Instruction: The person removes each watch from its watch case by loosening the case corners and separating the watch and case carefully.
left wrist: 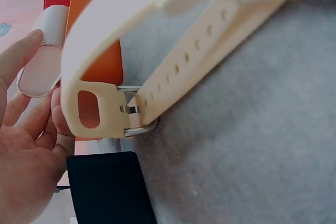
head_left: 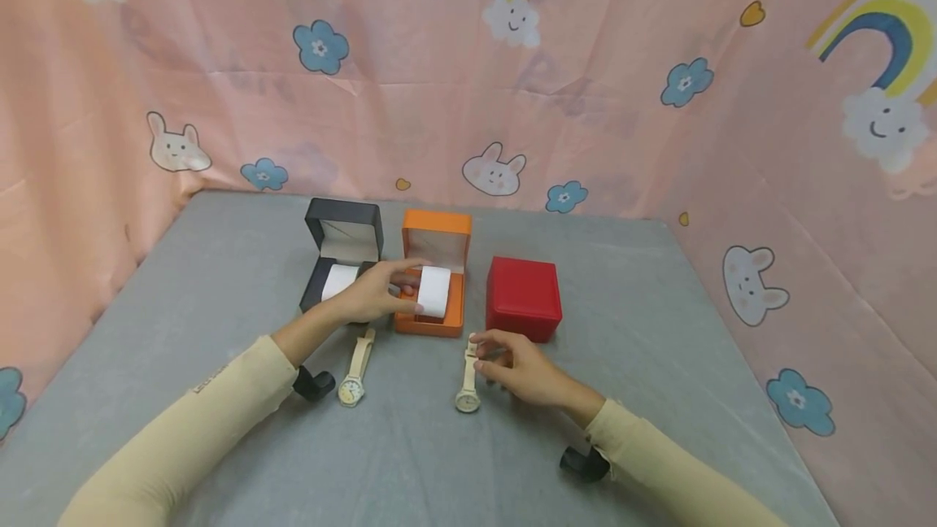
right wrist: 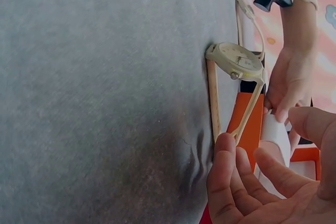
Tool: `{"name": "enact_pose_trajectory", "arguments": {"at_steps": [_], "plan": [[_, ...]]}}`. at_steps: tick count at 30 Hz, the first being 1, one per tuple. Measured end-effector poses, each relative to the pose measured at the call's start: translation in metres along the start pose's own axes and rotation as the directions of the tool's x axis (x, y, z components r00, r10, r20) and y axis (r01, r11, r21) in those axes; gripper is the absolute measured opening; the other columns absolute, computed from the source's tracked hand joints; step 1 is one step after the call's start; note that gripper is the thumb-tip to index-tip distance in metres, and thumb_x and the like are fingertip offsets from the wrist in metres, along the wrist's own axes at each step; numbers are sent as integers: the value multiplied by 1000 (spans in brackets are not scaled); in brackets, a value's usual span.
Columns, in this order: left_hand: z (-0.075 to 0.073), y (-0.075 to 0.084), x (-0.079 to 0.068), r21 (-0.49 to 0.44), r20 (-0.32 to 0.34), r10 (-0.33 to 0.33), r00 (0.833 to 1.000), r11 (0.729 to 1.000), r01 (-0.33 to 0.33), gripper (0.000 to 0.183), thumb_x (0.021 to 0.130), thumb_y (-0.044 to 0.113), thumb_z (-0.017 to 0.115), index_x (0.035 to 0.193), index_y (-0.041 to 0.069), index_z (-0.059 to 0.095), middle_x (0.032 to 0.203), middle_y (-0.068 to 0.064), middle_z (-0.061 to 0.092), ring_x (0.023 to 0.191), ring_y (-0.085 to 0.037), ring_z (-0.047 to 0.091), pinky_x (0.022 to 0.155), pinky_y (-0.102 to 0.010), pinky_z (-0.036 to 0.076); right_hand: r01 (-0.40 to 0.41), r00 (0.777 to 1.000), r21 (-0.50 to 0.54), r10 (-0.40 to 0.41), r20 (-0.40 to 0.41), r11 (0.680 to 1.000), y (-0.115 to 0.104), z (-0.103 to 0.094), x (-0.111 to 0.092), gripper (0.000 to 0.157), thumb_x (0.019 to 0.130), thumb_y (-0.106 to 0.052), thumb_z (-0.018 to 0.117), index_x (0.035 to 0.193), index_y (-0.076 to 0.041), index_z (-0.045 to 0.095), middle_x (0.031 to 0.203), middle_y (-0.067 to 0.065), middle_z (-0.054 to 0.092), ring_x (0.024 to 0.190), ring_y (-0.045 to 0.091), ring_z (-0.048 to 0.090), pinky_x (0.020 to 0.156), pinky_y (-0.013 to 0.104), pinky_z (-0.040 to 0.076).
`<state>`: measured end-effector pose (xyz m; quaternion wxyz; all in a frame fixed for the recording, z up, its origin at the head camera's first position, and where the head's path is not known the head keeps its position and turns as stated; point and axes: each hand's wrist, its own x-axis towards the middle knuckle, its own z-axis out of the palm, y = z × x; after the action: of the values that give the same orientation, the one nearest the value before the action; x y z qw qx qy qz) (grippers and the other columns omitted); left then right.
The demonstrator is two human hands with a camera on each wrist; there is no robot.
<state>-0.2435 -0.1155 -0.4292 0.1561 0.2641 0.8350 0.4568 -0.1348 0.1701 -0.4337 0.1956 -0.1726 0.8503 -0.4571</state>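
My left hand (head_left: pixel 375 293) grips a white watch cushion (head_left: pixel 434 291) at the orange watch box (head_left: pixel 437 222), its digits on either side of the cushion (left wrist: pixel 44 66). My right hand (head_left: pixel 523 368) is at the buckle end of a cream wristwatch (head_left: pixel 467 397), whose strap forms a loop. In the right wrist view, a fingertip touches that strap, while another digit of the hand (right wrist: pixel 273 192) stands apart from it. A second cream wristwatch (head_left: pixel 353 389) lies below my left hand. Its buckled strap (left wrist: pixel 97 103) looms large in the left wrist view.
A black watch box (head_left: pixel 344 226) stands open at the left, a white cushion (head_left: pixel 339 280) inside it. To the right of the orange box, a closed red box (head_left: pixel 523 297) rests on the grey tablecloth (head_left: pixel 622 307). A pink patterned curtain (head_left: pixel 410 120) hangs behind.
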Motion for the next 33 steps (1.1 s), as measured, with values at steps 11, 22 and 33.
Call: {"name": "enact_pose_trajectory", "arguments": {"at_steps": [11, 22, 33], "plan": [[2, 2, 1, 155, -43, -2, 999, 988, 9, 71, 84, 15, 83, 146, 2, 52, 108, -13, 68, 100, -23, 63, 79, -30, 50, 37, 999, -10, -37, -9, 999, -3, -1, 1, 44, 98, -16, 64, 137, 1, 57, 115, 17, 65, 79, 23, 67, 61, 26, 51], [4, 0, 2, 134, -86, -9, 996, 991, 20, 57, 84, 10, 82, 136, 2, 61, 97, -12, 69, 85, -18, 63, 71, -26, 51, 94, 994, -22, -95, -44, 995, -10, -4, 0, 39, 98, -12, 62, 134, 3, 59, 111, 17, 66, 78, 27, 66, 63, 25, 52], [4, 2, 2, 132, -76, 20, 997, 991, -9, 40, 86, 10, 79, 124, 0, 70, 133, -18, 64, 94, -18, 64, 76, -25, 52, 140, 982, -16, -141, -125, 990, -24, -23, -5, 43, 96, -11, 64, 137, -1, 57, 124, 24, 64, 99, 27, 66, 80, 38, 61]]}}
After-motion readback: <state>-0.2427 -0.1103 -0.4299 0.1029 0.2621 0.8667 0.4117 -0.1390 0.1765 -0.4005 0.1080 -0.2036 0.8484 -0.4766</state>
